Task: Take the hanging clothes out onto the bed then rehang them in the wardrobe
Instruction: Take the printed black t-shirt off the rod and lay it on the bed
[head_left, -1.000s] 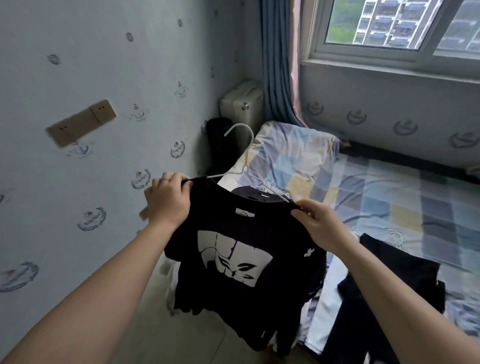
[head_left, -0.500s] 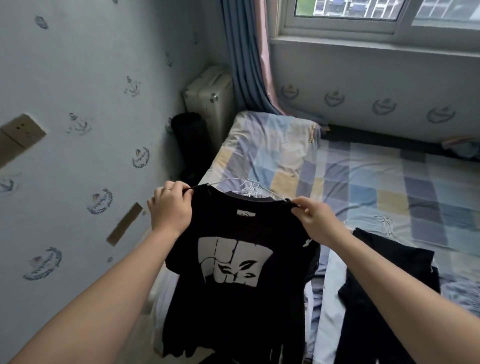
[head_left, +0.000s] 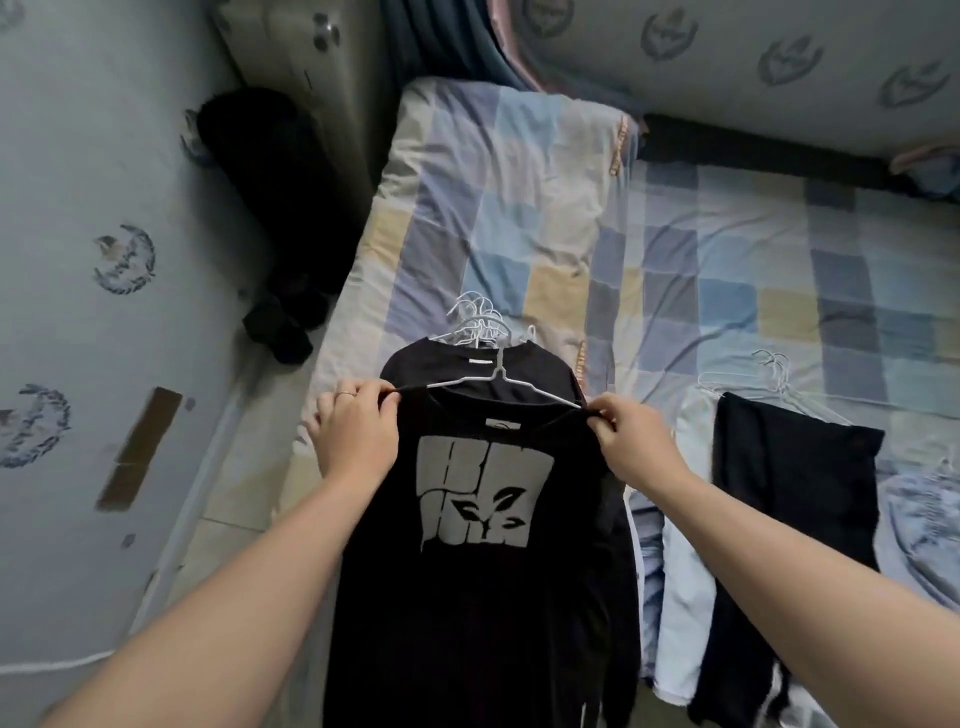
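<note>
I hold a black T-shirt (head_left: 478, 571) with a pale block print by its two shoulders, low over the near left part of the bed (head_left: 519, 208). My left hand (head_left: 353, 436) grips the left shoulder. My right hand (head_left: 634, 441) pinches the right shoulder. A white wire hanger (head_left: 501, 376) sits in the shirt's neck. Under it lies another black garment (head_left: 467, 361) with a bunch of white hangers (head_left: 475, 325) at its collar.
To the right on the checked sheet lie a dark garment (head_left: 795, 493) with white hangers (head_left: 774, 374), pale blue clothing (head_left: 670, 597) and a crumpled light piece (head_left: 924, 525). A black bag (head_left: 270, 171) and a beige suitcase (head_left: 296, 47) stand between bed and wall.
The T-shirt and both hands have come down and forward over the bed. The view has tilted down, so the window has left the frame.
</note>
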